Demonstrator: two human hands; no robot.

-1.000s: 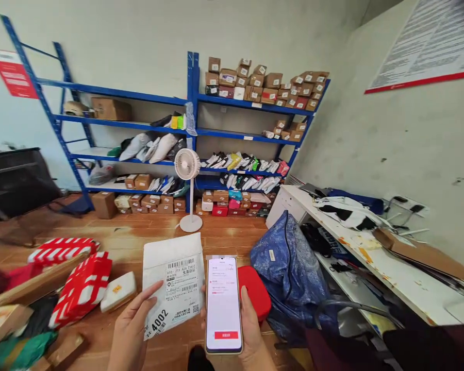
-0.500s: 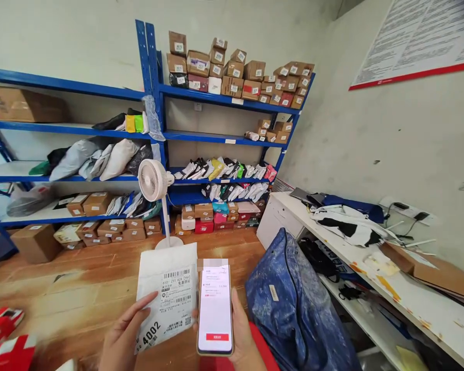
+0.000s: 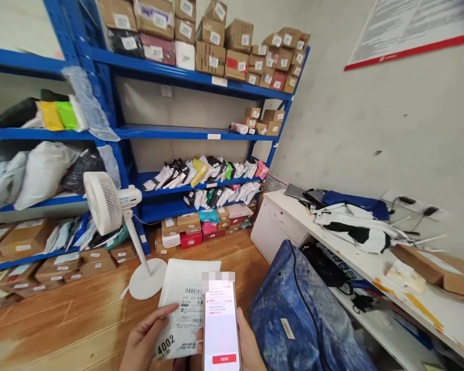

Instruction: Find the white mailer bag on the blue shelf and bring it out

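Note:
A white parcel mailer with a printed shipping label and the number 4002 is gripped at its left edge by my left hand. The thumb or a finger lies over the label's side. My right hand is wrapped round a smartphone held upright, its lit white screen showing a red button near the bottom. The phone covers the right part of the mailer. Fingertips of the right hand show between phone and mailer.
A white standing fan is ahead on the left. Behind it, blue shelving bears boxes and mailers. A large blue bag is close on the right, beside a white counter with an open cardboard box.
The view has moved forward, so the fan and shelves appear larger and farther left. The mailer and phone are still held, now nearer each other, with the phone covering more of the label.

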